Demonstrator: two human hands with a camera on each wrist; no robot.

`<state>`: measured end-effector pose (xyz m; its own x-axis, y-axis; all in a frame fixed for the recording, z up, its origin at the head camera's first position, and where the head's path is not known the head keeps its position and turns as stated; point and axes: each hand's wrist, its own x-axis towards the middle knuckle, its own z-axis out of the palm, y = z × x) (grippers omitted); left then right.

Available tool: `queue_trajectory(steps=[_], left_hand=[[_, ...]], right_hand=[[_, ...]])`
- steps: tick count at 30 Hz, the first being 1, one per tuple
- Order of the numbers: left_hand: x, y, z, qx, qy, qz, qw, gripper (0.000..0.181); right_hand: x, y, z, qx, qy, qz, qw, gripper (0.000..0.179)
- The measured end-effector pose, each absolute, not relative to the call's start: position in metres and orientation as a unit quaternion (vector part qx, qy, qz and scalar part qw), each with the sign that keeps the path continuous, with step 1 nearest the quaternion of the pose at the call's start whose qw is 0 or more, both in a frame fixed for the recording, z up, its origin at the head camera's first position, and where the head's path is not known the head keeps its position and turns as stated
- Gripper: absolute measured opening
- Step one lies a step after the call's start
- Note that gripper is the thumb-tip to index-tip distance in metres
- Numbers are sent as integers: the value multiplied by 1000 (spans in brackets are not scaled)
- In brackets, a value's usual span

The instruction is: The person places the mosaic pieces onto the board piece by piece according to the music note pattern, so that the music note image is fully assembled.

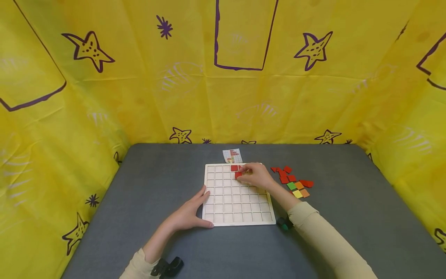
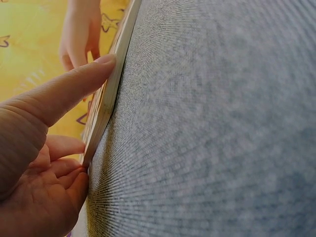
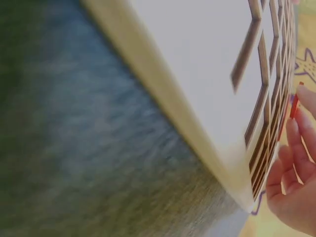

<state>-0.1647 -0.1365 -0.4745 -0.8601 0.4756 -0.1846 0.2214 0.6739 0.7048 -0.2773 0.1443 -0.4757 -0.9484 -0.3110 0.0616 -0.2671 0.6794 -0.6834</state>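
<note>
Pinching a red tile (image 1: 238, 175) with the right hand (image 1: 256, 176), between the tips of the thumb and fingers, over the upper rows of a white gridded board (image 1: 237, 198); seen edge-on in the right wrist view. Impossible to tell whether touching the board. Lying in the top row, just beside the right fingertips: a second red tile (image 1: 234, 168). Resting the left hand (image 1: 191, 213) at the board's near left corner, thumb on the near edge and other fingers against the left side, spread rather than clenched. Scattered on the grey desk (image 1: 156, 174), right of the board: red pieces (image 1: 283, 179), a green tile (image 1: 291, 186), orange tiles (image 1: 305, 193), a yellow tile (image 1: 297, 193). Just behind the board: a small card (image 1: 232, 155).
</note>
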Motion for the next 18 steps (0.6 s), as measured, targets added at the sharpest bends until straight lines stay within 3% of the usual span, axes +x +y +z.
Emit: queue_trajectory(steps=[18], left_hand=[[-165, -136, -475, 194, 897, 355, 181, 107]], right_hand=[[-284, 130, -475, -178, 928, -327, 30, 24]])
